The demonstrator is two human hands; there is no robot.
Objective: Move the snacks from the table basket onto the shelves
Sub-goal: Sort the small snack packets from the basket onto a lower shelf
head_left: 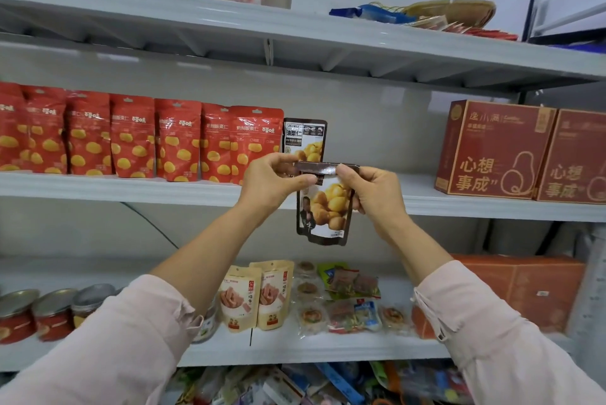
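The brown chestnut pouch [328, 211] hangs upright at centre frame, in front of the middle shelf [131, 186] edge, held by its folded top seal. The left hand [275, 183] pinches the seal's left end and the right hand [377, 193] pinches its right end. Recommended: lift it clear of the edge, seat the base flat just right of the matching pouch [305, 137] standing beside the red pouches [131, 136], label forward, and release only once it stands.
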